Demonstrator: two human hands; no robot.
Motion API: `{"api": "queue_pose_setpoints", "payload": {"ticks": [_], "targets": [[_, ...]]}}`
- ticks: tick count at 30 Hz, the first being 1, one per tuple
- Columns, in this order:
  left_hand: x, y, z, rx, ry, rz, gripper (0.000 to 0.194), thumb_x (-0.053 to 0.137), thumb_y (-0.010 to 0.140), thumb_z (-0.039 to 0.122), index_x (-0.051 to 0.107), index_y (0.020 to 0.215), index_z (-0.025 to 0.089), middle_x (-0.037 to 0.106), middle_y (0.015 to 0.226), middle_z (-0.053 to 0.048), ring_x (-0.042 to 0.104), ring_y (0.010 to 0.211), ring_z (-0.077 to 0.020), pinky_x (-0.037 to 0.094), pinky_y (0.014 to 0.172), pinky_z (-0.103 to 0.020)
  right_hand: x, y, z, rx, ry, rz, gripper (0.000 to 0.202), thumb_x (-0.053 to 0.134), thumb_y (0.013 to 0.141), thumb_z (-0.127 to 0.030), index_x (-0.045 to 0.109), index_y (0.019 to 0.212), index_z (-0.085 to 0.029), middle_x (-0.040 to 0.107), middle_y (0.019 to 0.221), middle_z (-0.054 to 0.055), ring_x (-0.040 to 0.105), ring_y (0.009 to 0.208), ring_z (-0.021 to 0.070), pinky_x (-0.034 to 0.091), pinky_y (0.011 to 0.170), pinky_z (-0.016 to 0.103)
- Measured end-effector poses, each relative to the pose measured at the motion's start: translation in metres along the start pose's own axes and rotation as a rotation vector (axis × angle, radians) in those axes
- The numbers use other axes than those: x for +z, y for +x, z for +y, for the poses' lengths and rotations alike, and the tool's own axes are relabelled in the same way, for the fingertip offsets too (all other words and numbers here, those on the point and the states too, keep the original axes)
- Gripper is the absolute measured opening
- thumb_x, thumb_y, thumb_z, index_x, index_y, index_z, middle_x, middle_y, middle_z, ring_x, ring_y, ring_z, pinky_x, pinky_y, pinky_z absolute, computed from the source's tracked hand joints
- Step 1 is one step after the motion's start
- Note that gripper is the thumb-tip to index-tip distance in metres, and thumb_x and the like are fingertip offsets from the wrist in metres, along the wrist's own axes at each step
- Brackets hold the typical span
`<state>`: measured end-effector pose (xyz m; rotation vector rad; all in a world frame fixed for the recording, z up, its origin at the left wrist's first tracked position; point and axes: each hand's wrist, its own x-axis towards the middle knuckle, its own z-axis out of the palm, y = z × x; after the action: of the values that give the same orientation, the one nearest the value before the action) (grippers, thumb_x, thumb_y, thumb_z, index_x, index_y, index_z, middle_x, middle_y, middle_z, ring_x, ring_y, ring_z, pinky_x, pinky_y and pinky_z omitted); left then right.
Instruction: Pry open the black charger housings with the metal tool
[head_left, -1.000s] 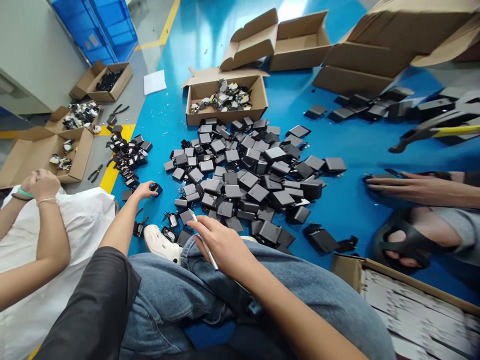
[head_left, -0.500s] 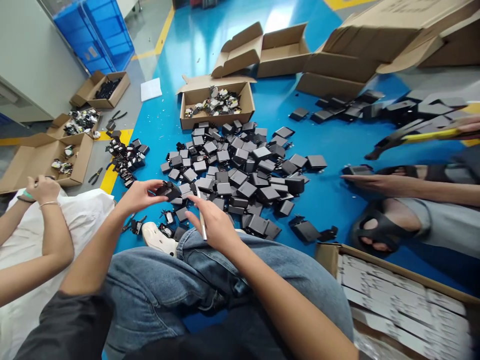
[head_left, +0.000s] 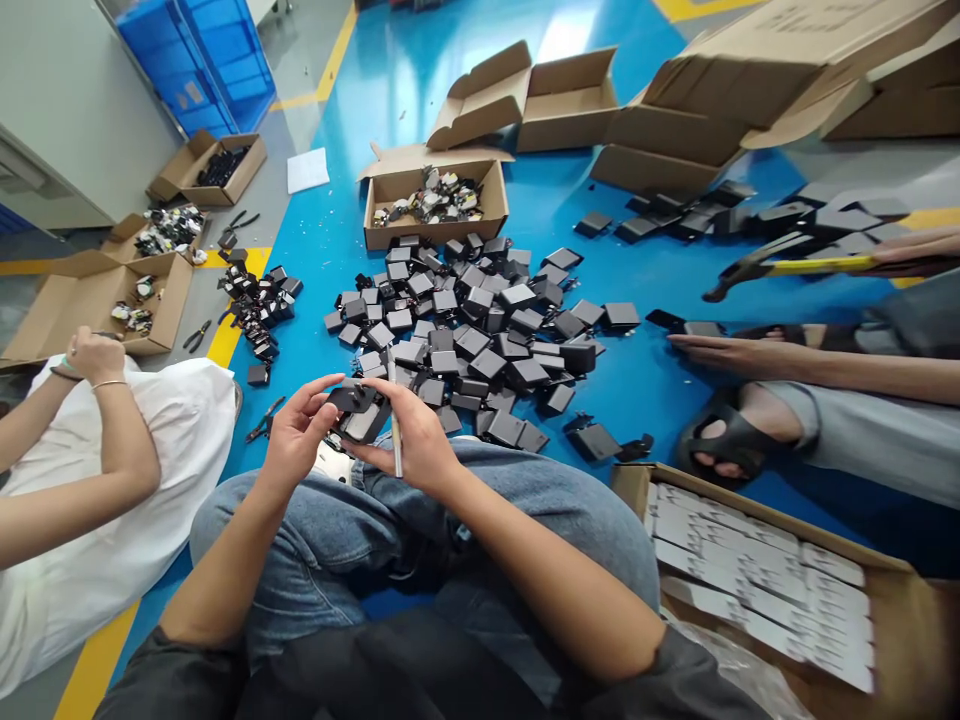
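Observation:
My left hand point(head_left: 296, 440) grips the left side of a black plastic case point(head_left: 364, 424) above my lap. The case has a dark lid-like piece tilted at its top and a paler inside. My right hand point(head_left: 424, 440) closes on the case's right side, thumb below and fingers above. A slim silver rod-like tool point(head_left: 397, 440) stands upright in that same hand; its kind is unclear. Just beyond both hands spreads a big pile of similar black cases point(head_left: 472, 340) on the blue floor.
A carton of small parts point(head_left: 435, 235) stands behind the pile. At right, a co-worker's hand holds a hammer point(head_left: 795, 266); their other hand touches a case. Another person sits at left. Pliers point(head_left: 196, 337) lie on the floor. A carton of white pieces point(head_left: 634, 490) is at lower right.
My left hand has brought the black case from the pile's left edge nearer my lap. My right hand, keeping the silver tool, has come onto the case too. The co-worker's hammer has shifted left.

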<state>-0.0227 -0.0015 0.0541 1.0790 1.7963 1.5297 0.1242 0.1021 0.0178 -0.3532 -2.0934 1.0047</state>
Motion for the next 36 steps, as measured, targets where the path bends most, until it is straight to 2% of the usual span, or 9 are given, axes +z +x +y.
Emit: {"api": "queue_pose_setpoints", "payload": {"ticks": [5, 8, 11, 14, 17, 21, 26, 30, 36], "targets": [[0.004, -0.007, -0.007, 0.113, 0.130, 0.030, 0.035, 0.062, 0.092, 0.045, 0.072, 0.118, 0.024, 0.072, 0.123, -0.006, 0.068, 0.114, -0.0215, 0.058, 0.095, -0.030, 0.000, 0.000, -0.002, -0.005, -0.027, 0.045, 0.059, 0.069, 0.086, -0.044, 0.044, 0.134, -0.019, 0.068, 0.122, 0.013, 0.067, 0.111, 0.0235, 0.055, 0.097, 0.037], [0.002, -0.012, -0.009, 0.227, 0.264, -0.026, 0.038, 0.049, 0.099, 0.043, 0.068, 0.126, 0.024, 0.069, 0.130, -0.006, 0.063, 0.125, -0.0219, 0.051, 0.108, -0.034, -0.001, 0.000, -0.002, -0.013, -0.044, 0.053, 0.057, 0.069, 0.087, -0.041, 0.044, 0.134, -0.019, 0.068, 0.122, 0.013, 0.068, 0.110, 0.0229, 0.055, 0.096, 0.036], [0.006, -0.019, -0.007, 0.266, 0.355, -0.102, 0.056, 0.052, 0.094, 0.058, 0.059, 0.137, 0.022, 0.065, 0.135, -0.009, 0.063, 0.124, -0.0254, 0.058, 0.098, -0.033, 0.000, -0.002, -0.003, 0.024, -0.084, 0.020, 0.060, 0.066, 0.088, -0.044, 0.042, 0.137, -0.019, 0.067, 0.124, 0.014, 0.068, 0.110, 0.0247, 0.056, 0.095, 0.038], [0.017, -0.023, -0.004, 0.222, 0.464, -0.035, 0.076, 0.072, 0.077, 0.063, 0.056, 0.138, 0.023, 0.068, 0.131, -0.010, 0.067, 0.118, -0.0285, 0.060, 0.092, -0.034, 0.004, -0.007, -0.004, 0.068, -0.142, -0.008, 0.061, 0.062, 0.090, -0.042, 0.038, 0.142, -0.019, 0.066, 0.125, 0.014, 0.067, 0.108, 0.0260, 0.056, 0.094, 0.040], [0.025, -0.024, -0.002, 0.152, 0.471, 0.034, 0.061, 0.074, 0.079, 0.052, 0.061, 0.132, 0.025, 0.072, 0.123, -0.007, 0.069, 0.113, -0.0259, 0.058, 0.098, -0.035, 0.004, -0.007, -0.005, 0.021, -0.163, -0.065, 0.064, 0.055, 0.093, -0.037, 0.030, 0.149, -0.016, 0.062, 0.133, 0.017, 0.065, 0.113, 0.0270, 0.055, 0.098, 0.042], [0.017, -0.020, -0.002, 0.094, 0.372, 0.083, 0.045, 0.072, 0.083, 0.042, 0.066, 0.123, 0.023, 0.074, 0.116, -0.005, 0.072, 0.105, -0.0234, 0.059, 0.094, -0.033, -0.011, 0.002, -0.011, -0.072, -0.098, -0.192, 0.064, 0.052, 0.096, -0.034, 0.028, 0.152, -0.015, 0.055, 0.144, 0.017, 0.056, 0.131, 0.0261, 0.050, 0.109, 0.043], [0.001, -0.016, -0.003, 0.095, 0.345, 0.082, 0.047, 0.076, 0.079, 0.037, 0.067, 0.123, 0.021, 0.072, 0.122, -0.008, 0.070, 0.110, -0.0237, 0.055, 0.099, -0.032, -0.042, 0.010, -0.021, 0.087, 0.006, -0.051, 0.044, 0.035, 0.105, -0.030, 0.040, 0.149, -0.024, 0.073, 0.113, 0.006, 0.072, 0.101, 0.0164, 0.059, 0.091, 0.033], [-0.003, -0.013, -0.006, 0.174, 0.382, 0.057, 0.051, 0.075, 0.081, 0.036, 0.063, 0.129, 0.024, 0.070, 0.126, -0.008, 0.067, 0.115, -0.0240, 0.054, 0.101, -0.034, -0.056, 0.008, -0.031, -0.008, 0.084, 0.005, 0.044, 0.036, 0.104, -0.044, 0.064, 0.129, -0.021, 0.074, 0.095, 0.007, 0.071, 0.083, 0.0175, 0.061, 0.075, 0.032], [-0.006, -0.011, -0.006, 0.276, 0.453, 0.042, 0.047, 0.077, 0.081, 0.037, 0.064, 0.125, 0.027, 0.071, 0.122, -0.006, 0.067, 0.106, -0.0220, 0.055, 0.091, -0.033, -0.054, 0.006, -0.043, 0.083, 0.011, 0.032, 0.015, 0.055, 0.095, -0.021, 0.069, 0.098, -0.020, 0.073, 0.075, 0.002, 0.070, 0.066, 0.0131, 0.057, 0.061, 0.024]]}}
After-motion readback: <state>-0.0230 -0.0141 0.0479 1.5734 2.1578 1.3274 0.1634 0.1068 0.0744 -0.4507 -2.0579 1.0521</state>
